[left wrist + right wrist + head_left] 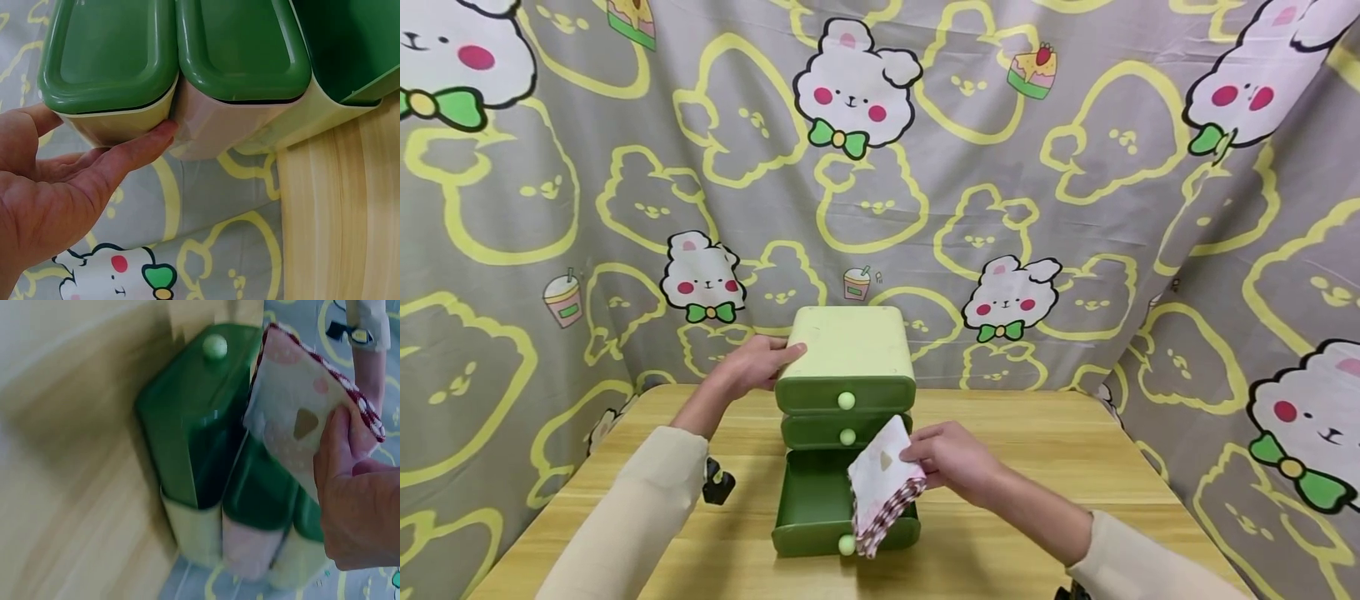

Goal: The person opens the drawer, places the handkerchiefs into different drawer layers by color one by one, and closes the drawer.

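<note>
A small drawer cabinet [850,342] stands on the table, with a pale yellow top and green drawer fronts. Its bottom drawer [812,492] is pulled out, and the part of its inside that shows is bare green. My left hand [758,364] rests on the cabinet's upper left edge, thumb on top; in the left wrist view its fingers [134,150] lie nearly straight along the side. My right hand [958,462] pinches a folded cloth [883,475], white and pink with a red-and-white checked edge. The cloth hangs tilted over the open drawer's right part, hiding some of it.
The upper drawer [820,396] and middle drawer [808,433] are closed, each with a round pale green knob. Wooden tabletop [1030,425] extends on both sides. A patterned grey curtain [895,192] hangs close behind the cabinet.
</note>
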A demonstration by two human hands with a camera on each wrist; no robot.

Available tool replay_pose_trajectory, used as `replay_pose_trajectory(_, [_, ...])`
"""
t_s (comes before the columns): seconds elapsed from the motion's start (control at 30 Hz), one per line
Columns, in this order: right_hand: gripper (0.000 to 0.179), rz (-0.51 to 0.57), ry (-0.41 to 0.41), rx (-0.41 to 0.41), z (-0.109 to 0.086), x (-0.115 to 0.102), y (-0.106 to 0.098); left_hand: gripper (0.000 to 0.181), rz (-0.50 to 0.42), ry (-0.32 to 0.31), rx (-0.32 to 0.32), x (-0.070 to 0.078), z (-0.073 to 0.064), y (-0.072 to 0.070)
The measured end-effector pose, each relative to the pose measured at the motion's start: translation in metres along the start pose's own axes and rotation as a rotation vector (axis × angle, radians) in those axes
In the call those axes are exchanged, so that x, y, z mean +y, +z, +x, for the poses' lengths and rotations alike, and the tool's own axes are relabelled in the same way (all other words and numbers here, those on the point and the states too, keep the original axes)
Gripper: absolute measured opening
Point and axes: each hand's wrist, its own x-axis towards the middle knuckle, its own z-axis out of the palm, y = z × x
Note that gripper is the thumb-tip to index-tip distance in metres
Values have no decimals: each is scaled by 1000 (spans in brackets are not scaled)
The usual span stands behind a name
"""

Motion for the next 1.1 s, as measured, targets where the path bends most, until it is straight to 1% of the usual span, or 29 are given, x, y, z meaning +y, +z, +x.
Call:
replay_pose_trajectory(0.13, [17,29,-4,36,7,6,23,67,8,-1,-3,0,1,1])
replay_pose_trajectory(0.23, [19,61,-16,40,13,11,38,68,2,-9,-4,0,1,1])
replay_pose_trajectory(0.33, [25,102,-30,35,17,17,48,68,-1,-12,-1,1,0,1])
replay_pose_trajectory(0.43, [27,123,-29,35,20,23,52,67,4,-9,3,1,-1,1])
replay_pose_trajectory(0.57, [26,114,-18,39,23,30,53,67,9,-8,4,0,1,1])
replay_pose_trajectory(0.73, [23,90,-4,16,24,38,46,65,2,-14,7,0,2,1])
replay_pose_trajectory(0.83, [18,84,17,-32,25,43,40,64,2,-13,8,0,3,1])
replay_pose_trajectory(0.93, [13,76,50,-101,26,46,32,64,1,-10,9,-1,3,0])
replay_pose_trajectory(1.03, [11,44,91,-155,25,47,25,64,-1,-8,8,-2,4,0])
replay_pose_trajectory(1.1, [11,18,112,-175,25,48,21,64,-2,-6,5,-2,4,1])
